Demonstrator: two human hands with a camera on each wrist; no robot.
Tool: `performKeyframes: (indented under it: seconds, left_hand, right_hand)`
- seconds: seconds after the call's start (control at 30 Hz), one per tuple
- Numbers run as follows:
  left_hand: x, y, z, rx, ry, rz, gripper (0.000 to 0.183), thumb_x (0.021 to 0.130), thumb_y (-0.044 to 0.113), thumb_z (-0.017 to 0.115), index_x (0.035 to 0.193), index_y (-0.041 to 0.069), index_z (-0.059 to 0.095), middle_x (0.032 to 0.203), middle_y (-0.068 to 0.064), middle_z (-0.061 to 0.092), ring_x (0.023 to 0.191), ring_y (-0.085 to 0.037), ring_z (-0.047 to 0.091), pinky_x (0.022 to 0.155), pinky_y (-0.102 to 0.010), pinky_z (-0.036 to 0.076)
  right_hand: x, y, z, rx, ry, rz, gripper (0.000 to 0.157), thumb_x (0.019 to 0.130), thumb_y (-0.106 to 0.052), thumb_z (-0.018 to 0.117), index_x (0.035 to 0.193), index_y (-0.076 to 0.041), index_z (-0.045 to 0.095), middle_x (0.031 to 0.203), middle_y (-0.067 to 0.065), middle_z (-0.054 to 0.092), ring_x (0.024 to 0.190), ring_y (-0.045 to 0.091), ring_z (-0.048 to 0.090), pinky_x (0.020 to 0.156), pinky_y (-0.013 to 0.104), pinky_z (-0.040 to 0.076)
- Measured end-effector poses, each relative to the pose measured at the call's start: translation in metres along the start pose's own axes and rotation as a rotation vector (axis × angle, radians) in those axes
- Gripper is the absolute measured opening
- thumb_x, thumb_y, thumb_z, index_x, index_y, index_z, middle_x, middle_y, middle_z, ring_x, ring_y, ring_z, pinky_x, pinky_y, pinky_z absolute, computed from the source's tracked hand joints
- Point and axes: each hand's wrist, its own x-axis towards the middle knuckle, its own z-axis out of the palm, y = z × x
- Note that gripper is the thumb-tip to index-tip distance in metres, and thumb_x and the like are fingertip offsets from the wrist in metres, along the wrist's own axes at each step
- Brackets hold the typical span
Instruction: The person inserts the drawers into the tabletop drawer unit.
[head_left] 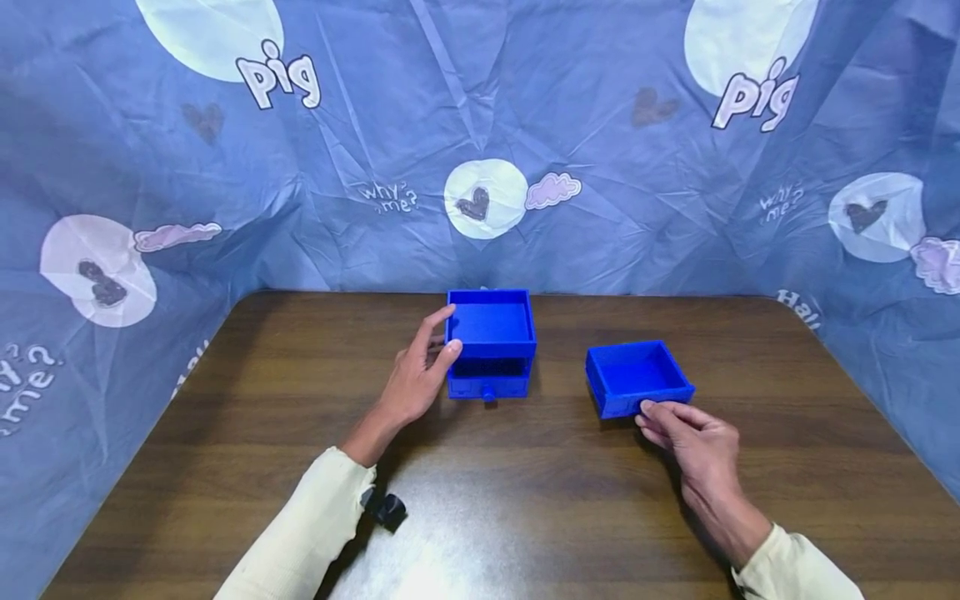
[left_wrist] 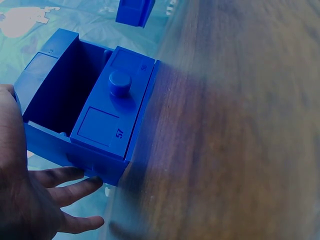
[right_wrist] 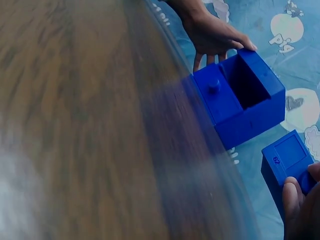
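Observation:
A small blue drawer cabinet [head_left: 492,323] stands near the table's back edge, with a shallow tray-like top. Its upper slot is vacant and dark inside. Below that sits a lower drawer [left_wrist: 100,125], pushed in, with a round knob [left_wrist: 120,82] and the number 57. My left hand [head_left: 415,377] touches the cabinet's left side, thumb at the front top corner and other fingers fairly straight along the side. To the right, a separate blue drawer [head_left: 628,406] has its hollow facing up. My right hand [head_left: 701,446] pinches it by the front knob, mostly hidden behind the fingertips.
A brown wood-grain table [head_left: 525,475] lies under everything. Behind it and at both sides hangs a printed blue cloth [head_left: 375,108]. A black device [head_left: 390,511] sits by the left sleeve cuff.

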Motion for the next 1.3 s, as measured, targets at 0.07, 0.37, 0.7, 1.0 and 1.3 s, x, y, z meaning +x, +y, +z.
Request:
performKeyframes:
  seconds: [0.07,0.37,0.7,1.0,1.3]
  left_hand:
    - [0.000,0.000,0.000,0.000,0.001,0.002,0.051,0.104,0.039,0.051,0.152,0.038,0.034,0.136,-0.020,0.058,0.123,-0.030,0.059,0.100,-0.050,0.046]
    - [0.001,0.002,-0.001,0.019,-0.007,0.002,0.051,0.104,0.041,0.050,0.152,0.040,0.033,0.135,-0.018,0.059,0.123,-0.028,0.059,0.101,-0.049,0.046]
    - [0.000,0.002,0.000,0.013,-0.007,-0.012,0.051,0.104,0.041,0.050,0.152,0.039,0.034,0.135,-0.019,0.059,0.122,-0.029,0.060,0.100,-0.050,0.046]
    - [0.000,0.002,0.000,0.018,0.004,-0.009,0.051,0.103,0.042,0.050,0.152,0.039,0.034,0.133,-0.017,0.060,0.121,-0.027,0.060,0.100,-0.048,0.046]
    - [0.000,0.001,0.000,0.018,0.004,-0.007,0.051,0.104,0.042,0.050,0.152,0.038,0.034,0.133,-0.019,0.060,0.121,-0.030,0.060,0.100,-0.051,0.046]
  right_hand:
    - [-0.002,0.001,0.002,0.004,-0.002,0.000,0.020,0.084,0.009,0.073,0.074,-0.008,0.076,0.071,0.008,0.073,0.065,0.018,0.073,0.066,0.032,0.058]
    - [-0.014,0.004,0.012,-0.007,0.007,-0.015,0.018,0.083,0.011,0.073,0.076,-0.004,0.076,0.071,0.008,0.073,0.063,0.018,0.073,0.065,0.032,0.058]
    - [-0.025,0.011,0.022,-0.029,0.009,-0.033,0.023,0.082,0.016,0.071,0.073,-0.005,0.074,0.066,0.006,0.072,0.061,0.016,0.072,0.062,0.031,0.058]
    - [-0.030,0.015,0.032,-0.031,0.048,-0.075,0.023,0.080,0.019,0.069,0.073,-0.003,0.073,0.064,0.007,0.071,0.058,0.016,0.071,0.060,0.031,0.058]
    - [-0.040,0.019,0.041,-0.036,0.021,-0.084,0.017,0.079,0.018,0.071,0.076,0.002,0.073,0.066,0.008,0.072,0.059,0.018,0.072,0.061,0.033,0.058]
